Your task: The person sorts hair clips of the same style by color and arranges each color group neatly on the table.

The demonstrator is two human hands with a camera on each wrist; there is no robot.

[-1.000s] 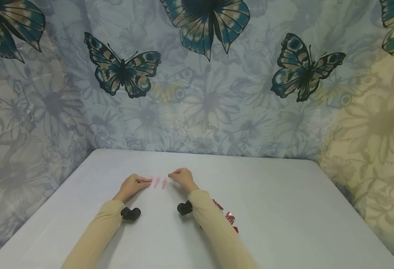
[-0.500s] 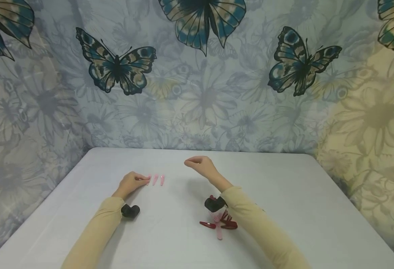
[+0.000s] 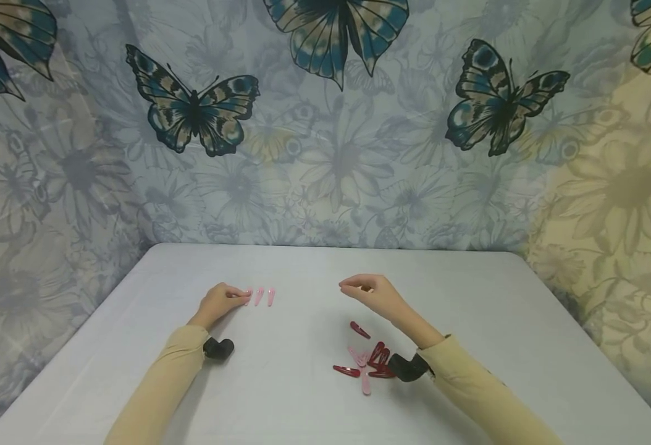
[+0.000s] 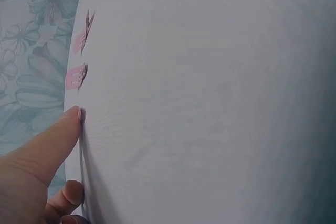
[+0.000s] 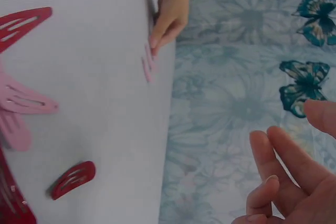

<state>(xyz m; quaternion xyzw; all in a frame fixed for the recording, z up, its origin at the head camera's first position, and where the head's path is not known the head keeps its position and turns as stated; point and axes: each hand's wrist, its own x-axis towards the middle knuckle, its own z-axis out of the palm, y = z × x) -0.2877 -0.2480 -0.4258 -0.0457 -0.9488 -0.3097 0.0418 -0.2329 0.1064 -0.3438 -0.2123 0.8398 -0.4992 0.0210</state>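
Note:
My left hand (image 3: 217,304) rests at the left of the table, a straight fingertip touching the leftmost pink snap hair clip (image 3: 248,298). That fingertip covers most of the clip in the left wrist view. Two more pink hair clips (image 3: 259,296) stand in a row to its right. My right hand (image 3: 378,293) hovers over the table, right of the row; the right wrist view shows its fingers (image 5: 278,156) apart from the thumb, holding nothing. Below it lies a loose pile of red hair clips (image 3: 378,355) and pink ones (image 3: 365,383).
A single red clip (image 3: 360,330) lies just above the pile and another (image 3: 346,371) at its left. The white table (image 3: 281,395) ends at a butterfly-printed cloth (image 3: 342,185) behind. Dark wrist cameras (image 3: 409,368) sit on both wrists.
My right hand has left the end of the pink row and moved right, uncovering the pile of clips. My left hand stays at the leftmost pink clip.

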